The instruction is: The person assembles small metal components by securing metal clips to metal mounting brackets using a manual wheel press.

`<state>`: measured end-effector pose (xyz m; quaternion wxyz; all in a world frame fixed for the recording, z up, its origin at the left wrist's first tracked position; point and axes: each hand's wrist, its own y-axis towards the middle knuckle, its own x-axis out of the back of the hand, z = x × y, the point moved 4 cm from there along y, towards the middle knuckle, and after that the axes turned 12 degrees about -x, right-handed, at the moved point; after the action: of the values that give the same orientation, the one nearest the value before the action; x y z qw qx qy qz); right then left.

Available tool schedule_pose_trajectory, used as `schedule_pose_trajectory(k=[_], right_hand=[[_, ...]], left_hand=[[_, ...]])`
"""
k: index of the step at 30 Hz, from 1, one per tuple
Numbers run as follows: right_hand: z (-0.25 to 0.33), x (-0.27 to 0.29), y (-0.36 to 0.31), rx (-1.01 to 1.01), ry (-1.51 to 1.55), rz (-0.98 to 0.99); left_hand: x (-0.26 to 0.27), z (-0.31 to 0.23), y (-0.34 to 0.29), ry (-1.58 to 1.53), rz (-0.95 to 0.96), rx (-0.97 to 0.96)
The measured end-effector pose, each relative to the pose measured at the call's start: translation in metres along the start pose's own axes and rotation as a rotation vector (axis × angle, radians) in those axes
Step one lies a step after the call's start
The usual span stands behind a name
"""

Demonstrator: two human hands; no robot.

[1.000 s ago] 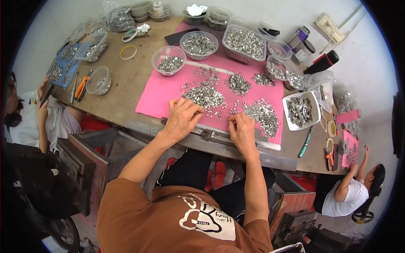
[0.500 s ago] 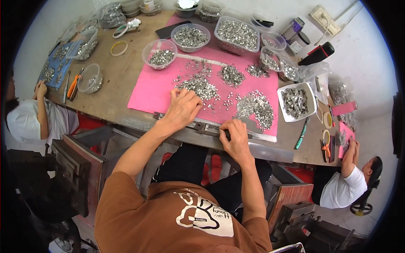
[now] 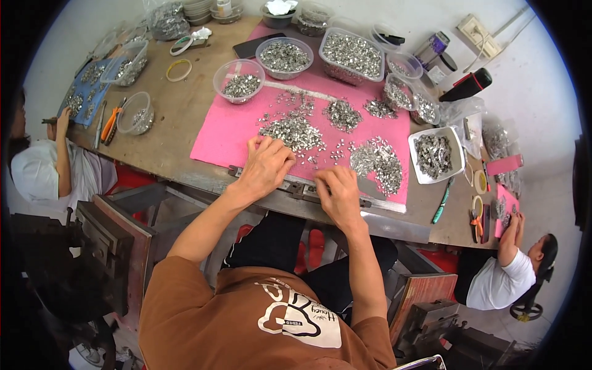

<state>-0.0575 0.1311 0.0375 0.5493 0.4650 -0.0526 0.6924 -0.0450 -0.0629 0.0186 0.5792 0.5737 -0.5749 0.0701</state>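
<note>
My left hand (image 3: 266, 165) rests palm down at the near edge of a pink mat (image 3: 222, 132), fingers curled on small silver metal parts beside a loose pile (image 3: 295, 131). My right hand (image 3: 338, 192) lies next to it on the mat's front edge, over a long metal strip (image 3: 296, 187), fingers bent down. Another heap of the silver parts (image 3: 377, 159) lies just beyond my right hand. What sits under either palm is hidden.
Clear bowls (image 3: 239, 80) and tubs (image 3: 351, 54) of metal parts stand at the back of the mat, and a white tray (image 3: 435, 155) lies to the right. One person in white sits at the left (image 3: 55, 166), another at the right (image 3: 505, 265). Orange pliers (image 3: 110, 122) lie on the brown table.
The view has shifted so the table sits higher in the picture. Both hands stay at the mat's near edge, my left hand having moved slightly along the parts pile.
</note>
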Motion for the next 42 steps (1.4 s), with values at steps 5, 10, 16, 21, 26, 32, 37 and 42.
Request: schedule_pose_trajectory(k=[5, 10, 16, 21, 26, 32, 37, 42], right_hand=[[-0.007, -0.038, 0.021, -0.017, -0.145, -0.04], [-0.007, -0.042, 0.023, -0.04, -0.241, -0.016], [-0.024, 0.009, -0.005, -0.208, 0.059, 0.049], [-0.024, 0.022, -0.028, -0.199, 0.109, 0.05], [-0.021, 0.021, -0.035, -0.066, 0.055, -0.007], [-0.015, 0.023, -0.036, -0.006, -0.071, 0.013], [-0.02, 0.024, -0.028, -0.013, 0.019, -0.006], [-0.022, 0.007, 0.011, -0.039, 0.05, 0.016]], left_hand=[[-0.002, -0.003, 0.0, 0.01, -0.031, 0.019], [0.001, -0.008, -0.004, -0.039, -0.024, 0.056], [-0.007, -0.039, 0.002, -0.185, -0.03, -0.065], [-0.025, -0.055, 0.001, -0.233, -0.007, -0.131], [-0.033, -0.061, 0.004, -0.19, -0.023, -0.158], [-0.034, -0.064, 0.004, -0.167, -0.046, -0.167], [-0.034, -0.063, 0.003, -0.161, -0.053, -0.158], [-0.035, -0.066, 0.002, -0.1, -0.063, -0.159]])
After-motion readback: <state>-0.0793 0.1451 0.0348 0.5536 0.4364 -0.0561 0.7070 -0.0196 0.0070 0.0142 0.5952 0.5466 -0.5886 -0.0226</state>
